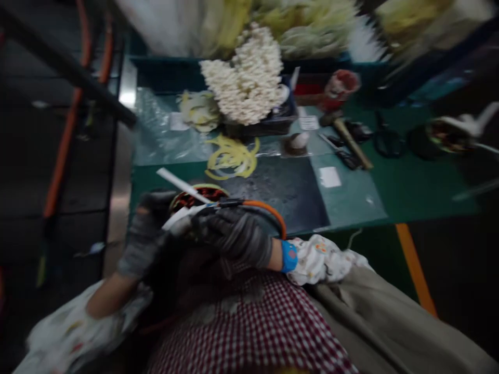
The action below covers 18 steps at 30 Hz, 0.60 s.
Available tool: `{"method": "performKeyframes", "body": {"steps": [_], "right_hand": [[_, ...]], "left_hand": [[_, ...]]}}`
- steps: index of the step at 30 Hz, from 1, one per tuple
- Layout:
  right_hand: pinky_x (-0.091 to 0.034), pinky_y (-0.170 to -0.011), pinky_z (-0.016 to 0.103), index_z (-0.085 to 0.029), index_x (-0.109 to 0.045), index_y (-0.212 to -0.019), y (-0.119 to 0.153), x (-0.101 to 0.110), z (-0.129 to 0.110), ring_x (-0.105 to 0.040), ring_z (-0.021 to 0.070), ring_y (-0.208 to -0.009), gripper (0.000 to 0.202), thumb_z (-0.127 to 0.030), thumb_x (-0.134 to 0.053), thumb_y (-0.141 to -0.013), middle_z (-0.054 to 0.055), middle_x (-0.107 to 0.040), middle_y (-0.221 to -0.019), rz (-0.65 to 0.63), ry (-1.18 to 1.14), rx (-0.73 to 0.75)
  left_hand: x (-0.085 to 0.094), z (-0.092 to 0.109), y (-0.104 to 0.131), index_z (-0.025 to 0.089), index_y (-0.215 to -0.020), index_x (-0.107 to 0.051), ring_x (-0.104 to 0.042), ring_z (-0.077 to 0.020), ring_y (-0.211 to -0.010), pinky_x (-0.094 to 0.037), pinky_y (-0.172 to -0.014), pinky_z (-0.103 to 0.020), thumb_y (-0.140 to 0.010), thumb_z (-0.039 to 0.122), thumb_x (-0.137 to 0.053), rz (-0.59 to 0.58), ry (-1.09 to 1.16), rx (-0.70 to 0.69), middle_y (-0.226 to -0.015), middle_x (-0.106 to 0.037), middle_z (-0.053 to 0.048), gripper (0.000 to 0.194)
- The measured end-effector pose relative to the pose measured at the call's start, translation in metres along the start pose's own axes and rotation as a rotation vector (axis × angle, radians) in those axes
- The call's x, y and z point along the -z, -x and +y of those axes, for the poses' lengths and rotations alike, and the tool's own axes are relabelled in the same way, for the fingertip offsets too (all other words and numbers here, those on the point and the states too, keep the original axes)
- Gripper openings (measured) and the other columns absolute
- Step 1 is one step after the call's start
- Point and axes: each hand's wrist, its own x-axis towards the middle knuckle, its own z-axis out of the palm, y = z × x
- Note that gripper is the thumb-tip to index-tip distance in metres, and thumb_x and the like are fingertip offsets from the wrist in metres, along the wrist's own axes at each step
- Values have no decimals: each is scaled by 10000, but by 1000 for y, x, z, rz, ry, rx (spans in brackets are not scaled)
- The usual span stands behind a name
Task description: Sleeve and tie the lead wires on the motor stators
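My left hand [148, 241] and right hand [237, 236] are gloved in grey, my sleeves [325, 259] white with a coloured print, my wristband [289, 256] blue, my apron [249, 327] checked maroon and white. Near the green worktop's [413, 184] near left corner, the coil [205, 194] is reddish with a yellow-green rim, the strip [181, 184] white. Towards the far edge, the bundle [249, 85] is creamy white.

Bench [424, 182]: green, before you
Floor [23, 166]: dark, beyond your bench's left edge [127, 96]
Light: dim, glinting along that edge
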Motion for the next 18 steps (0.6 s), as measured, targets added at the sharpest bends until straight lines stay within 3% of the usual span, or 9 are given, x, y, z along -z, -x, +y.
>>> {"method": "performKeyframes", "body": {"steps": [3, 7, 10, 18], "right_hand": [[-699, -1050, 355, -256, -853, -1356, -7, 2, 1, -801, 222, -1185, 294, -175, -687, -1127, 66, -886, -1275, 150, 22, 203], [-697, -1009, 407, -267, -865, -1317, -12, 11, 4, -785, 249, -1132, 303, -126, -734, -1083, 88, -888, -1187, 156, 19, 235], [-695, -958, 405, -264, -871, -1297, -10, 16, 4, -781, 257, -1109, 287, -128, -747, -1077, 92, -886, -1175, 138, 38, 234], [-690, -1014, 396, -314, -869, -1330, -12, 13, 5, -773, 240, -1138, 329, -135, -732, -1090, 63, -879, -1223, 80, 52, 243]], "left_hand": [[-2, 5, 1, 295, -1240, -735, -771, -252, -1051, -697, -930, -426, -884, 489, -982, -59, 64, -7, -1183, -762, -39, 475], [-2, 4, 8, 298, -1283, -701, -739, -302, -1176, -665, -1077, -540, -917, 619, -941, -52, 93, 25, -1245, -721, -74, 543], [-3, 7, 13, 295, -1294, -695, -717, -318, -1244, -639, -1156, -575, -922, 623, -942, -39, 114, 59, -1290, -715, -84, 554], [-3, 5, 12, 286, -1289, -655, -708, -284, -1223, -652, -1124, -524, -964, 637, -899, -57, 181, 66, -1286, -699, -60, 536]]}}
